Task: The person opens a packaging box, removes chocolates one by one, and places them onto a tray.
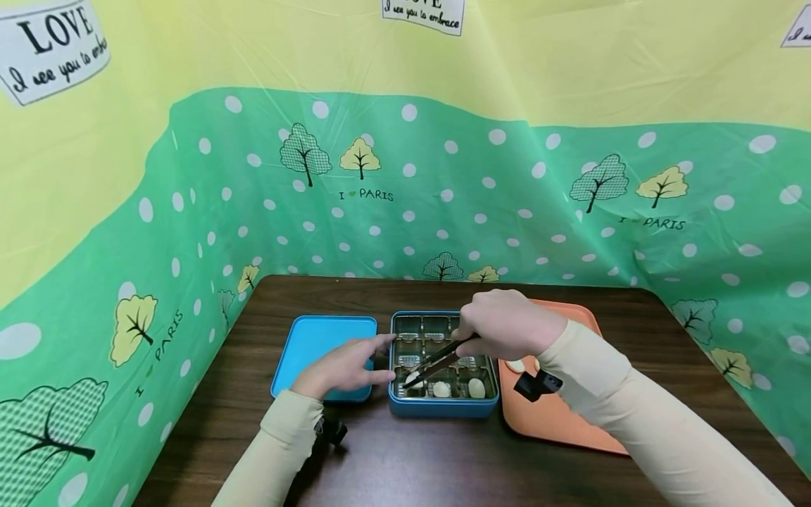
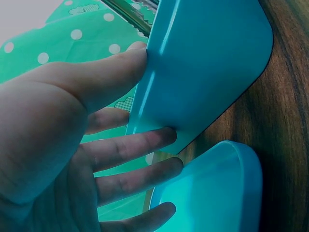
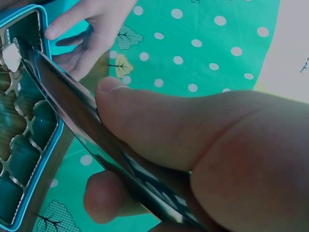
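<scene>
My right hand (image 1: 507, 324) grips a pair of dark metal tongs (image 1: 440, 360) that slant down to the left. Their tips reach into the front-left compartment of a blue box (image 1: 443, 408), where a whitish piece (image 3: 10, 57) is at the tips; whether they pinch it I cannot tell. Two more pale pieces, one rough (image 1: 441, 389) and one smooth and oval (image 1: 476, 388), lie in the other front compartments. With fingers extended, my left hand (image 1: 348, 365) touches the box's left side; in the left wrist view its thumb rests at the rim.
Left of the box lies a blue lid (image 1: 329, 334), partly behind my left hand. An orange tray (image 1: 538, 415) is on the right under my right forearm, with pale pieces (image 1: 515, 365) on it. The dark wooden table (image 1: 405, 458) is bordered by a patterned cloth (image 1: 405, 211).
</scene>
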`<state>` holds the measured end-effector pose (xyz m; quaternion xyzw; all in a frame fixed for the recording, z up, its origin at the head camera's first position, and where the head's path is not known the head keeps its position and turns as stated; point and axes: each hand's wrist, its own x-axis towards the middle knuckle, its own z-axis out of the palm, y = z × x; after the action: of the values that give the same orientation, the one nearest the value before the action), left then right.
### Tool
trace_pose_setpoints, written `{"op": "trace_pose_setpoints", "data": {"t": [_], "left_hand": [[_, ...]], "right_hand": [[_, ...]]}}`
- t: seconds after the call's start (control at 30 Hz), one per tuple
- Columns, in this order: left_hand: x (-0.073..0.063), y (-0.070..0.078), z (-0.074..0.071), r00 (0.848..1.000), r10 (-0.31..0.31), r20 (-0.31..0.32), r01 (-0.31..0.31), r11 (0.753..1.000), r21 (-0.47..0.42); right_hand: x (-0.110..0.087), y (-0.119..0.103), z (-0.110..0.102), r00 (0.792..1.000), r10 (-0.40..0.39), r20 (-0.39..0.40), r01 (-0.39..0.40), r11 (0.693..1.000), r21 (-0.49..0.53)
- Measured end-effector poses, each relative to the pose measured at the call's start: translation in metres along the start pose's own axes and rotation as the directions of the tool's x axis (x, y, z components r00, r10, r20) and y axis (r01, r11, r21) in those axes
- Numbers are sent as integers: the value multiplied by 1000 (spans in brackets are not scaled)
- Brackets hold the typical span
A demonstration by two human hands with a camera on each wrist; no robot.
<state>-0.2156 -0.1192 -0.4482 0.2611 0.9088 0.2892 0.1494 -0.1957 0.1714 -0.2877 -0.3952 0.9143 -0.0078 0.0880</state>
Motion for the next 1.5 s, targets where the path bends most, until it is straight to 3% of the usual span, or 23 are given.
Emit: {"op": "trace_pose_setpoints", "data": {"t": [0.27, 0.83, 1.27, 1.5], "left_hand": [[0, 2, -2, 1000, -8, 1, 8, 1000, -13], [2, 5, -4, 1000, -5, -3, 5, 1000, -2], [0, 5, -3, 1000, -13, -11, 13, 1000, -6], [-1, 6, 1, 1000, -9, -7, 9, 1000, -19]], "right_hand": [[-6, 2, -7, 1000, 19, 12, -19, 1000, 11], [-25, -2, -27, 999, 7, -51, -6, 1000, 8], [-71, 22, -39, 995, 54, -80, -43, 990, 134], [-98, 43, -34, 983, 83, -163, -77, 996, 40]]}}
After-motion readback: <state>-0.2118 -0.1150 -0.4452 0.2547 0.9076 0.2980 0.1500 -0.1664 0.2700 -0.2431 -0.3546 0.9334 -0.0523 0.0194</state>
